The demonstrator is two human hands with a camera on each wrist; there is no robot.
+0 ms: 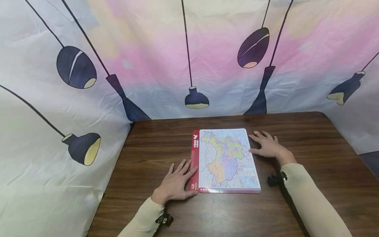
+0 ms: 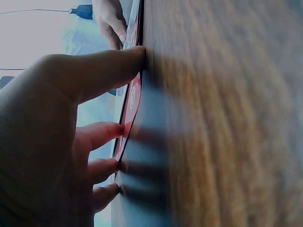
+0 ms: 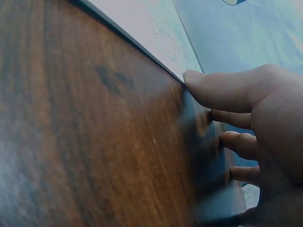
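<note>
Lying flat on the brown wooden table (image 1: 311, 138), a map board (image 1: 226, 159) with a red strip (image 1: 194, 158) down its left edge sits near the middle, its long sides running away from the person. The map itself shows patches of yellow, green and purple on a pale blue ground.

The left hand (image 1: 177, 181) rests on the table just beside the map board's left edge, toward its near corner. Its fingers (image 1: 189, 169) are straight and spread, and their tips touch the red strip; the thumb lies along the near corner. From the left wrist view the fingertips (image 2: 116, 130) press against the thin edge of the map board (image 2: 131, 101) without curling round it, so this hand holds nothing.

The right hand (image 1: 266, 144) lies flat on the table on the opposite side of the map board, by its far right corner. Its fingers are stretched out and relaxed, with the thumb (image 3: 213, 92) touching the map board's right edge (image 3: 156, 61) in the right wrist view. It grips nothing either.

Both arms wear pale beige sleeves (image 1: 311, 194), each with a small black strap at the wrist. Behind and to both sides of the map board hangs a cloth backdrop (image 1: 148, 49) printed with dark hanging lamps on a pink and white ground.
</note>
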